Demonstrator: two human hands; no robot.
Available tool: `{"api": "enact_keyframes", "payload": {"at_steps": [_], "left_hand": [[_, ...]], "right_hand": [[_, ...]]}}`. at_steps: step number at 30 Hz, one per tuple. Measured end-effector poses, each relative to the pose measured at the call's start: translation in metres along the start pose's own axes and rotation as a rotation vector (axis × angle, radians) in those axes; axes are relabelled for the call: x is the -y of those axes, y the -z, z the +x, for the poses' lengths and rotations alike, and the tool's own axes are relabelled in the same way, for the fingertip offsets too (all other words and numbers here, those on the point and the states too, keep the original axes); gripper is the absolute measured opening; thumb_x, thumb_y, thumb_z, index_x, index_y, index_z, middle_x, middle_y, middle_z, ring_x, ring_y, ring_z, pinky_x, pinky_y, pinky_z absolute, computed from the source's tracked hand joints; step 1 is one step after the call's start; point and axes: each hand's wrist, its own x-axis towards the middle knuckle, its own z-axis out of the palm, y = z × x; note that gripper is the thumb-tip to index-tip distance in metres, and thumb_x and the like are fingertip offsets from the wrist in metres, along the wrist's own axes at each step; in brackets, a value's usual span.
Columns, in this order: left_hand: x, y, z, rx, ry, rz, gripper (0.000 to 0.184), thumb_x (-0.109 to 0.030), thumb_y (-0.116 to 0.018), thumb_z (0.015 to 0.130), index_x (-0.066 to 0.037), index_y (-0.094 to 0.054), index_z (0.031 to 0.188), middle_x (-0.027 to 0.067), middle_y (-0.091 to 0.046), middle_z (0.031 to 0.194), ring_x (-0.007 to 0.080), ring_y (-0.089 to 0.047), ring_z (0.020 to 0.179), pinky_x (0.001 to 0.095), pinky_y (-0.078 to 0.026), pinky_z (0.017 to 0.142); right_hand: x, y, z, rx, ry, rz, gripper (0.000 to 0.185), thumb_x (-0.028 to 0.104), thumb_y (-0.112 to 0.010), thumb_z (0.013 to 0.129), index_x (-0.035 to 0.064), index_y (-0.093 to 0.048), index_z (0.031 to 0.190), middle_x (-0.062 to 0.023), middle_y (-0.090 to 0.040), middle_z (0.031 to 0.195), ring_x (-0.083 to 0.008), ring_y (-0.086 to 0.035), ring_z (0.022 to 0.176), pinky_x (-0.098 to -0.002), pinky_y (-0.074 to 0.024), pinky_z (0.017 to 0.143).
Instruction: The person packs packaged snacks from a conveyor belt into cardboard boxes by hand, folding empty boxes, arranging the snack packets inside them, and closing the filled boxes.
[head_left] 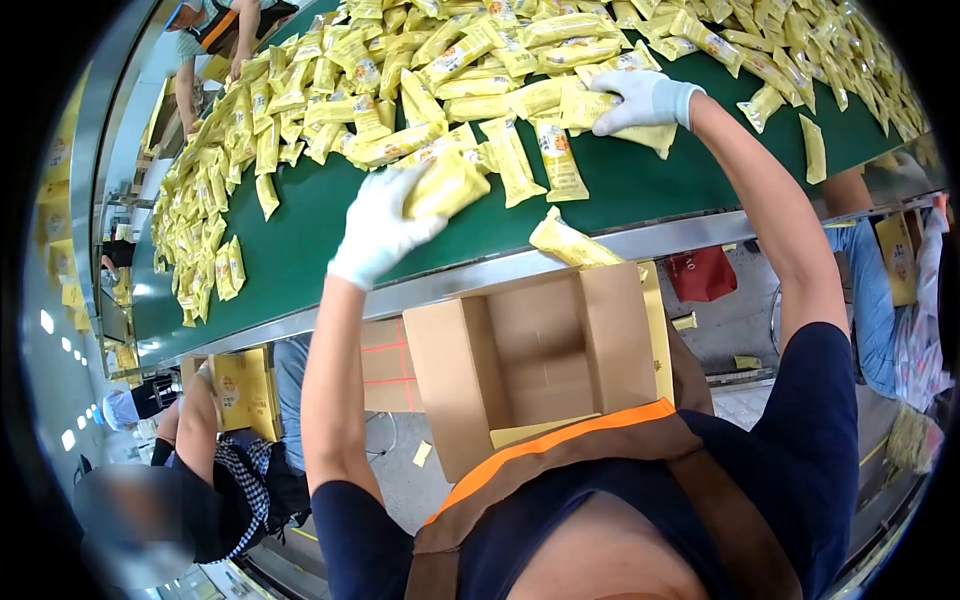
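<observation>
White gloves cover both of my hands. My left hand (385, 222) is closed around a yellow snack packet (450, 187) above the near part of the green conveyor belt (330, 225); whether more than one is in that grip I cannot tell. Farther right, my right hand (648, 104) grips yellow packets at the near edge of the heap (480, 80), its fingers curled over them. Between my hands, loose packets lie on the belt. An open cardboard box (535, 355) stands in front of my body, below the belt's metal edge (480, 275).
One packet (570, 240) lies across the metal edge at the box's top. Co-workers sit or stand at the left (205, 455), far left (215, 40) and right (870, 290). A red bag (700, 274) hangs below the belt. Small packets lie on the floor.
</observation>
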Motion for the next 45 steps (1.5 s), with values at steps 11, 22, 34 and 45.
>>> {"api": "enact_keyframes", "payload": {"at_steps": [11,22,34,45], "left_hand": [[-0.005,-0.043,0.003,0.034,0.0,0.037,0.082,-0.055,-0.072,0.075,-0.013,-0.051,0.143,0.0155,-0.059,0.121,0.036,-0.055,0.111,0.0416,-0.047,0.096],[-0.014,-0.046,0.007,0.17,0.0,0.088,0.097,-0.059,-0.07,0.075,-0.013,-0.034,0.152,0.0235,-0.056,0.122,0.0424,-0.058,0.107,0.0456,-0.049,0.092],[0.038,-0.019,0.047,0.288,0.116,-0.156,0.108,-0.055,-0.079,0.06,-0.011,-0.038,0.15,0.0226,-0.053,0.131,0.0373,-0.052,0.122,0.037,-0.04,0.106],[0.007,-0.035,0.025,0.177,0.078,0.07,0.102,-0.053,-0.078,0.06,-0.018,-0.042,0.149,0.0223,-0.042,0.145,0.0402,-0.044,0.131,0.0417,-0.037,0.11]], "right_hand": [[0.019,-0.021,-0.102,-0.244,0.041,-0.214,0.07,0.041,-0.08,0.063,0.0063,-0.058,0.119,-0.0149,-0.059,0.121,-0.0332,-0.06,0.106,-0.0403,-0.0466,0.093],[-0.01,0.035,-0.044,0.024,-0.127,-0.052,0.091,0.042,-0.085,0.054,0.0029,-0.052,0.129,-0.0197,-0.06,0.118,-0.0352,-0.058,0.113,-0.04,-0.0479,0.097],[-0.021,0.047,0.007,0.302,-0.248,0.059,0.096,0.055,-0.078,0.062,0.0096,-0.047,0.141,-0.0181,-0.06,0.129,-0.0309,-0.061,0.115,-0.0385,-0.0489,0.096],[0.028,0.015,-0.088,-0.153,-0.017,-0.31,0.082,0.05,-0.077,0.057,0.0047,-0.056,0.122,-0.0172,-0.051,0.131,-0.0351,-0.054,0.115,-0.0425,-0.0414,0.097]]}}
